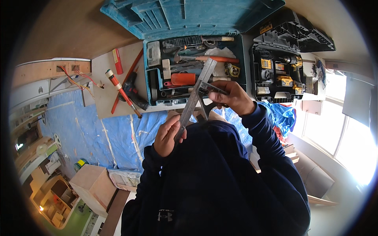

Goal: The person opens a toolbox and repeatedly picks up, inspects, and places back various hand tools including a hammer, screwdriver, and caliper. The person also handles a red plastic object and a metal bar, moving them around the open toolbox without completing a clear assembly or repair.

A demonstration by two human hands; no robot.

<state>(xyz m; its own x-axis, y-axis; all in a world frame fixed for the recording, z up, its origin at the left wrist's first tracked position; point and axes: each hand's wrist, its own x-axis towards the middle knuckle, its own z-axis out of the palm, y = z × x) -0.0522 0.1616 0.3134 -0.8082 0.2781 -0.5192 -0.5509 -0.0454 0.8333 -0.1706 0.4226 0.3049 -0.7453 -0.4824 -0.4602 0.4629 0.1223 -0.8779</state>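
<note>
Presently, combination square (191, 105): held up in front of the dark sweatshirt (212, 173), in the air between both hands; the long metal blade (206, 71) slants from about 1 o'clock down to 7 o'clock.
Left hand (167, 135): pinched on the blade's 7 o'clock end, thumb and fingers on opposite sides.
Right hand (235, 98): closed around the sliding head (206, 108), at the blade's 3 o'clock side; the two hands stand apart, bridged by the tool.
Blade handling: judged stiff and thin, smooth enough to slip in dry fingers; edges probably crisp, so a flat pinch on the faces suits better than a squeeze across the edges.
Head handling: probably the heavier part, so weight should pull toward the right; best hold likely the head's body, with the free end steadied. Sturdy, though a drop might spoil its trueness.
Teal toolbox (146, 87): open at 12 o'clock, beyond the blade tip; a yellow-and-black tape measure (233, 70) lies inside.
Black case (254, 85): open at 2 o'clock, with a yellow-and-black drill (296, 63).
Pale surface (103, 107): at 9 o'clock, bearing a dark power drill (130, 87) and a red-shafted tool (119, 87).
Blue sheeting (92, 131): at 8 o'clock, spread lower down.
</note>
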